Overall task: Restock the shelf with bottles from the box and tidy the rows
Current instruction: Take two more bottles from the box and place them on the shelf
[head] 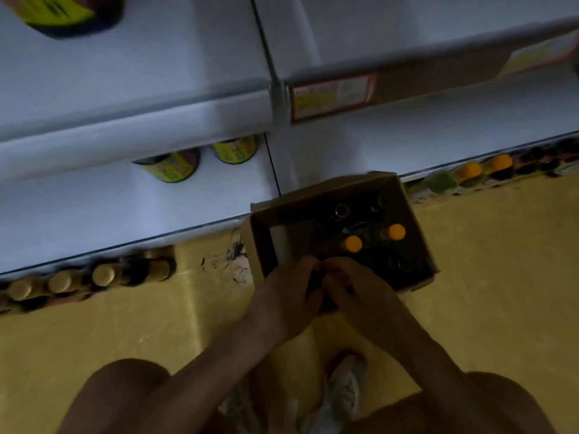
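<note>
The box (326, 190) sits on the floor (501, 277) at centre frame, against the shelf (125, 208), so reaches are short. My left hand (288, 296) and right hand (354, 292) both grip 1 dark bottle (315, 281), I judge, at the box's near edge. 2 orange caps (353, 243) show inside.

both hands are curled round a dark thing (315, 281) at the near side of the box (421, 245). the left hand (286, 297) and right hand (360, 292) cover most of it, so no telling what it is. inside the box it's too dim to make out much beyond two orange caps (353, 243). the price tag (332, 95) is smeared, unreadable. the yellow-label bottle (62, 14) top left is cut off by the edge, and the lower pair (170, 166) lose their tops behind the shelf edge (125, 130).
</note>
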Demonstrator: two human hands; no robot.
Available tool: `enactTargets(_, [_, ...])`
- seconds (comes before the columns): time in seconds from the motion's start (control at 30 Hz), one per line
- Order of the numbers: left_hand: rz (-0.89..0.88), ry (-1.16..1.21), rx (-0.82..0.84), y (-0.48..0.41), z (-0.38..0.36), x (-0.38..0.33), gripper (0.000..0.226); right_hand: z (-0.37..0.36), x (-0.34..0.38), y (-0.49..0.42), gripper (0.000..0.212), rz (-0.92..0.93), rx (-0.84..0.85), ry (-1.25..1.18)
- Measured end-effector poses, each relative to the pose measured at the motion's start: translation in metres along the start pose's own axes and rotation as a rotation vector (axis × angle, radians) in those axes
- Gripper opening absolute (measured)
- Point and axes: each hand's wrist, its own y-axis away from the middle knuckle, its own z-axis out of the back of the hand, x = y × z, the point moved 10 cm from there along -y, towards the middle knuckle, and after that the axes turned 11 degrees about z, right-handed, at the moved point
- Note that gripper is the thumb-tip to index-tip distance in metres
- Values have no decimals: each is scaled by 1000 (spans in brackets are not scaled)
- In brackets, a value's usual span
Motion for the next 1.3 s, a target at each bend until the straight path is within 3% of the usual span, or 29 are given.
enactTargets(0.37, [-41, -380, 103, -47, -44, 15, 53, -31, -38, -34, 38, 246, 223, 620])
enactTargets(0.6, [-27, -533, 138, -56, -61, 26, 75, -42, -46, -42, 46, 269, 246, 726])
enactTargets(0.8, [45, -758, 188, -62, -72, 42, 78, -48, -59, -44, 51, 174, 278, 613])
enactTargets(0.97, [-1, -651, 155, -64, -65, 42, 48, -45, -67, -46, 32, 105, 194, 559])
enactTargets(1.13, [-111, -456, -24, -72, -33, 33, 11, -41, -67, -48, 28, 78, 74, 436])
enactTargets(1.3, [-28, -171, -44, -80, -16, 36, 13, -30, -75, -53, 26, 46, -67, 214])
